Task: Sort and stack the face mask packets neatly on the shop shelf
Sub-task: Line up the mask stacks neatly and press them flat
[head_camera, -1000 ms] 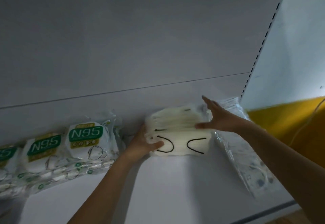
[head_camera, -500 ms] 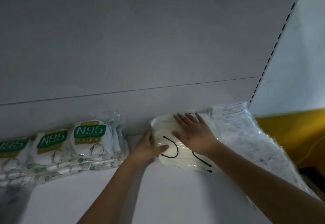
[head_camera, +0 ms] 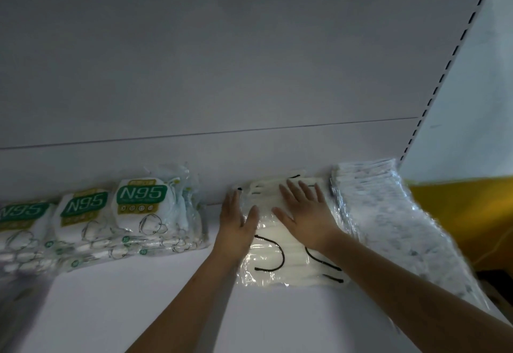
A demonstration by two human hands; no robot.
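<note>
A white shelf (head_camera: pixel 155 305) is filling the lower half of the frame, its flat surface lying in dim, greyish light. Behind it a plain white back panel (head_camera: pixel 222 61) is rising to the top of the frame, with a thin horizontal seam running across it just above the goods. At the upper right a slotted upright (head_camera: pixel 455 55) is slanting down toward the shelf's back corner, and beyond it a pale wall (head_camera: pixel 488 89) is showing above a yellow band (head_camera: pixel 466 214) at the right edge.

In the lower middle of the frame a stack of white mask packets (head_camera: pixel 277 244) with black ear loops is lying flat on the shelf, its far edge reaching the back panel. The left hand (head_camera: pixel 236 222) is resting against the stack's left side with fingers straight and thumb laid on top — the grip is not closed round anything. The right hand (head_camera: pixel 305 214) is pressing down flat on top of the stack, fingers spread and straight.

Just right of the stack, touching it, a pile of clear patterned packets (head_camera: pixel 394 222) is running toward the lower right of the frame. At the left, apart from the stack, a row of N95 packets (head_camera: pixel 91 222) is leaning upright against the back panel, more of them lying flat in front — green labels facing out.
</note>
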